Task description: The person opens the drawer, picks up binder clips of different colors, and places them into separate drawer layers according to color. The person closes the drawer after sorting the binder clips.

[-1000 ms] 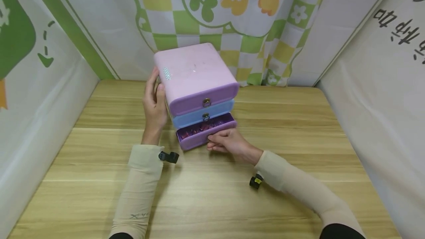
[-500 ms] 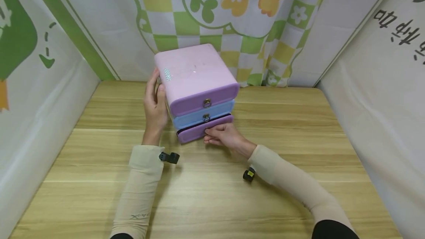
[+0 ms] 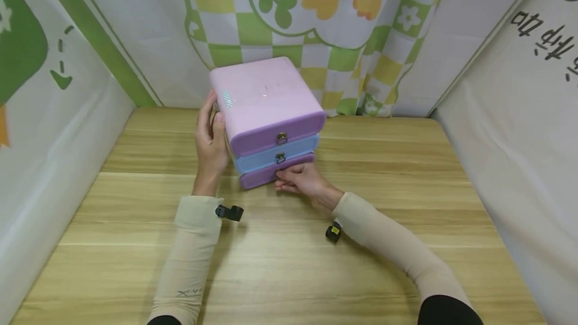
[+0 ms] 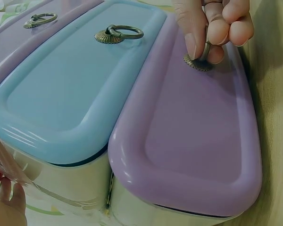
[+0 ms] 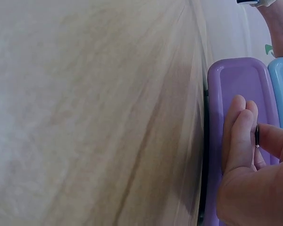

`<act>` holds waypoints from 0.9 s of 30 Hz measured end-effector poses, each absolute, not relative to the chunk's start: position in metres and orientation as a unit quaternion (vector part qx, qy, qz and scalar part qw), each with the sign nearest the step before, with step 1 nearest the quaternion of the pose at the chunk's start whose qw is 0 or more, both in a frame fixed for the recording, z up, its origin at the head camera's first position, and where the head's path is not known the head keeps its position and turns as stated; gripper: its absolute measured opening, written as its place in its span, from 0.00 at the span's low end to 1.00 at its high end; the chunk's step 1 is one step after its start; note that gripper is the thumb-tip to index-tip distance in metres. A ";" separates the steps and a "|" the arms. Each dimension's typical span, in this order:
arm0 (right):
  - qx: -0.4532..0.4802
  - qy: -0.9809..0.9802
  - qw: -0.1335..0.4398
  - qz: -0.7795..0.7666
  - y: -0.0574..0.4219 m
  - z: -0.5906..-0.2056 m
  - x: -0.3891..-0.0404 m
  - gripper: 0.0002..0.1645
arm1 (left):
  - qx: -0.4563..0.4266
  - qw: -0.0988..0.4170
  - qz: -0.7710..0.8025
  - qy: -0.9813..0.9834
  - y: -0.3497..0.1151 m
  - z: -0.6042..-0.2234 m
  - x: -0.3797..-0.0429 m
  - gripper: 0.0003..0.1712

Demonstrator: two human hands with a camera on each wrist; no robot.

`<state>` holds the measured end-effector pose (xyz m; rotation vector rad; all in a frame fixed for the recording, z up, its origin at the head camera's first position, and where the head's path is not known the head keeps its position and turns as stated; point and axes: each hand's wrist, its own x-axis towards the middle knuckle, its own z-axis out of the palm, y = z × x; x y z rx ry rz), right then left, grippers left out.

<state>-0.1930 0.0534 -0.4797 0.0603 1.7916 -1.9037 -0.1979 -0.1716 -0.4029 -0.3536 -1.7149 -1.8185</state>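
A small chest of drawers [image 3: 266, 97] with a pink top stands at the back of the table, its fronts facing me. The purple bottom drawer [image 3: 256, 179] is pushed in. With thumb and fingers, my right hand [image 3: 304, 180] pinches its brass ring pull [image 4: 198, 64]. My left hand [image 3: 210, 149] rests along the chest's left side, fingers extended. Above the bottom drawer sits a blue drawer [image 4: 70, 89], and over that a purple top drawer [image 3: 257, 140]. Both are closed, and their ring pulls hang free. The bottom drawer's contents are hidden.
The wooden table [image 3: 289, 265] extends in front of the chest and to both sides. Behind it hangs a checked, flower-patterned cloth [image 3: 253, 31]. White printed panels [image 3: 510, 129] flank the table on left and right.
The bottom drawer, pulled out and showing small shiny purple and red items a second ago, has slid back into the chest. My right hand moved inward with its ring; my left stayed put.
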 end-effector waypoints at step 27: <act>-0.100 0.845 0.185 -0.492 0.098 -0.466 -0.192 0.21 | -0.122 0.269 -0.624 -0.723 -0.207 -0.426 -0.208 0.32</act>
